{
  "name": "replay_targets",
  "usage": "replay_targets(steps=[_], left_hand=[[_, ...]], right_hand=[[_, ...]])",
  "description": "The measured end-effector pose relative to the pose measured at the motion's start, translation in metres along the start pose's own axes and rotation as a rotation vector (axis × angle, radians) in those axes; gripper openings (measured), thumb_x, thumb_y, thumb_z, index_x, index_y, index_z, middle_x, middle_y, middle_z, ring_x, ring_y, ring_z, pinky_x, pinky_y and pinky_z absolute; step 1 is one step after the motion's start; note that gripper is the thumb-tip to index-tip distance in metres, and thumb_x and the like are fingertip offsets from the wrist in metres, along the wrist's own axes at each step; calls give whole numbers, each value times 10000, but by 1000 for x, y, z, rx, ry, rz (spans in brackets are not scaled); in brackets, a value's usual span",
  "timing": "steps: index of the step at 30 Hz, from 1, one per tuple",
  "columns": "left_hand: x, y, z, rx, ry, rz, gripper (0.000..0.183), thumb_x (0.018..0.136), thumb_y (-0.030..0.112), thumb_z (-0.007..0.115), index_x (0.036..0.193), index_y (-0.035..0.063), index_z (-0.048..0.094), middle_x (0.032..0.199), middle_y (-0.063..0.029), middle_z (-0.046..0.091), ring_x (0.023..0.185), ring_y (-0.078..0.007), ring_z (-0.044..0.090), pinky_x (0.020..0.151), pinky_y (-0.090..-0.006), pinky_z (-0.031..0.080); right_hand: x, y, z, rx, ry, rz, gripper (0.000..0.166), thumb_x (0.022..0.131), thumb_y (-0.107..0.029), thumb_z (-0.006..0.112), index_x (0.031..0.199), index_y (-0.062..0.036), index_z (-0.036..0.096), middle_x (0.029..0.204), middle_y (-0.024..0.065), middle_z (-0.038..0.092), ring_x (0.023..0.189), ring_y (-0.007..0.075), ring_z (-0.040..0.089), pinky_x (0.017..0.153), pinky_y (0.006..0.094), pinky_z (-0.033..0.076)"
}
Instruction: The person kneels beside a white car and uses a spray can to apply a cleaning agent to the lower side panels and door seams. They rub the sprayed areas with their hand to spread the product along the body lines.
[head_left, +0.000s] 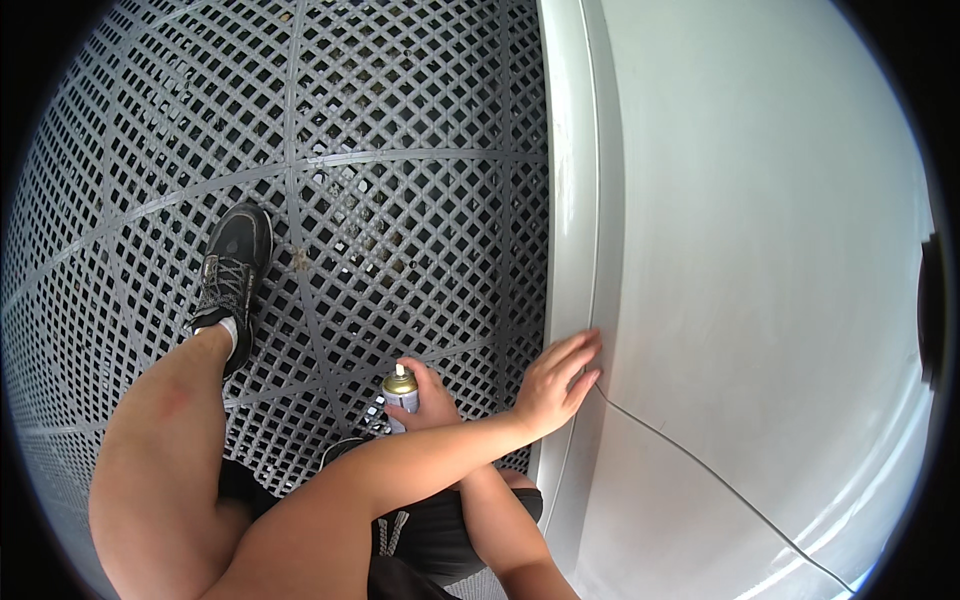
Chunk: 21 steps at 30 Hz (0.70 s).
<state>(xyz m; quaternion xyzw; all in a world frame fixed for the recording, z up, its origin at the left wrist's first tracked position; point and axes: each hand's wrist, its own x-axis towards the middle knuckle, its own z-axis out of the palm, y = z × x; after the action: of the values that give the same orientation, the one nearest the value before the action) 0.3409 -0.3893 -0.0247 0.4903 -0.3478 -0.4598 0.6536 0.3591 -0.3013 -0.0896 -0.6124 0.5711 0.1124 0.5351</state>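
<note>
My right hand (429, 409) is wrapped around an aerosol spray can (401, 397) with a gold-coloured top and a white nozzle. The index finger reaches up close beside the nozzle, and the can's lower part is hidden by the hand and my left forearm. Crossing over my right arm, my left hand (556, 384) rests its fingers on the lower side of a silver-white car body (750, 225). Its fingertips touch the edge near a thin panel seam (697, 463), and no object shows in it.
Grey plastic grating tiles (405, 157) cover the floor, with dark openings and some debris below. My left leg ends in a black lace-up shoe (234, 259) on the grating. The car's sill (568, 187) runs along the right. A dark part (932, 311) shows at the far right.
</note>
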Motion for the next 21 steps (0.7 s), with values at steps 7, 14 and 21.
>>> replay_targets(steps=[7, 14, 21], left_hand=[[63, -13, 0, -39, 142, -36, 125, 910, 95, 714, 833, 15, 656, 889, -118, 716, 738, -257, 704, 639, -341, 552], [71, -1, 0, -43, 131, -81, 340, 929, -2, 605, 1269, 2, 604, 1237, -185, 652, 1100, -319, 656, 941, -365, 533], [-68, 21, 5, 39, -241, -168, 638, 938, 27, 541, 1536, -25, 327, 1572, -217, 370, 1441, -394, 376, 1198, -448, 329]], right_hand=[[2, 23, 15, -21, 95, -114, 736, 826, -227, 791, 1462, -152, 427, 1365, 199, 508, 1241, 375, 551, 1039, 405, 446], [2, 18, 8, 101, 7, -41, 734, 829, -178, 786, 1468, -174, 426, 1323, 206, 547, 1243, 375, 559, 1032, 394, 453], [-1, -4, 3, 1, 43, -98, 797, 764, -171, 830, 1445, -183, 417, 1261, 250, 543, 1176, 457, 576, 987, 467, 493]])
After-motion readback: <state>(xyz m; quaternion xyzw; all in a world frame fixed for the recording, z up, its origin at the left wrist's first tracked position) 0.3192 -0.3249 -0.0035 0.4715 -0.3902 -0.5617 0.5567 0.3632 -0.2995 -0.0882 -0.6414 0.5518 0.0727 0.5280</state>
